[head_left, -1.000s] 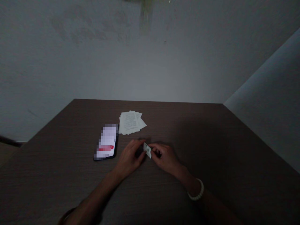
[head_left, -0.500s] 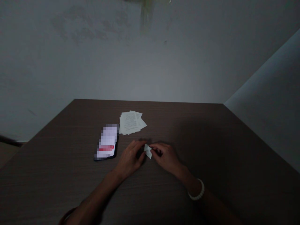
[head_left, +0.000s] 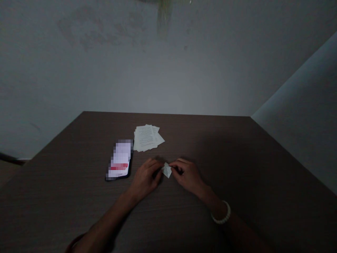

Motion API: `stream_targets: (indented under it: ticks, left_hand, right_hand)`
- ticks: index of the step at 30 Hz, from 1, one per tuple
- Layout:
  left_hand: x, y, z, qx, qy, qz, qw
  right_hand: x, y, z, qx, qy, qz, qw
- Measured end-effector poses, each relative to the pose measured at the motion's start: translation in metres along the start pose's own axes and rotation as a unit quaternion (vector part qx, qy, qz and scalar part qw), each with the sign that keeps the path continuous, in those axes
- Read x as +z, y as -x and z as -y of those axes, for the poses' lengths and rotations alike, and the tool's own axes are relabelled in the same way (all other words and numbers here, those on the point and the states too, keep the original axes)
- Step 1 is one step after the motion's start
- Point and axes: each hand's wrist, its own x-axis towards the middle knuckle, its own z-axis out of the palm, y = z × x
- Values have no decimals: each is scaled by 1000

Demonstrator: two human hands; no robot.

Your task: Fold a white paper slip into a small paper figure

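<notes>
Folded paper (head_left: 166, 170) pinched between fingertips of left hand (head_left: 145, 177) and right hand (head_left: 187, 177), fingers curled, pressing from opposite sides; even pressure suits small piece. Bracelet (head_left: 223, 214) on right wrist. Paper just in front of sheet stack (head_left: 147, 138), over dark wood table (head_left: 210, 154); blurred phone (head_left: 119, 160) left of stack.

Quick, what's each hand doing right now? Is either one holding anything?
Left hand: closed, holding the small folded paper at one side.
Right hand: closed, holding the same paper from the other side.
</notes>
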Motion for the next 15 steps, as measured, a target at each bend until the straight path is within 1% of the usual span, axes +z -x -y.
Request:
stream_targets:
  ticks: [3, 10, 15]
  left_hand:
    - [2, 2, 3, 18, -14, -1, 1000]
    - [0, 3, 4, 45, -41, 26, 998]
    - [-2, 2, 4, 59, -50, 40, 996]
  right_hand:
    - [-2, 0, 0, 0, 6, 8, 1000]
    - [-9, -1, 1, -16, 35, 30, 999]
    - [-10, 0, -3, -30, 56, 44, 997]
